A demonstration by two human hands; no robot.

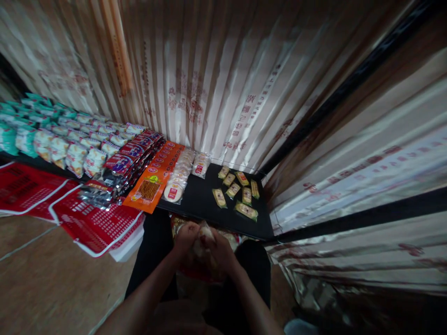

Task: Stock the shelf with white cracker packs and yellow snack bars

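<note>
Between my knees, just below the black shelf (pixel 209 190), my left hand (pixel 186 236) and my right hand (pixel 220 247) are close together. Fingers of both are closed on a pale plastic snack packet (pixel 205 231), whose contents I cannot make out. Under them lies a larger bag (pixel 179 222), mostly hidden by my hands and dark in shadow. On the shelf ahead, several small yellow-green wrapped snacks (pixel 233 190) lie scattered at the right. Clear packs of round white crackers (pixel 173 190) stand in a row to their left, with one more cracker pack (pixel 201 165) at the back.
Left of the crackers are orange snack bags (pixel 150 188), dark red-and-blue packets (pixel 124 158), white packets (pixel 94 160) and green packets (pixel 26 138). Red printed sheets (pixel 94 223) hang from the shelf front. Pleated printed sheeting (pixel 209 83) and a black pole (pixel 349 83) enclose the back and right.
</note>
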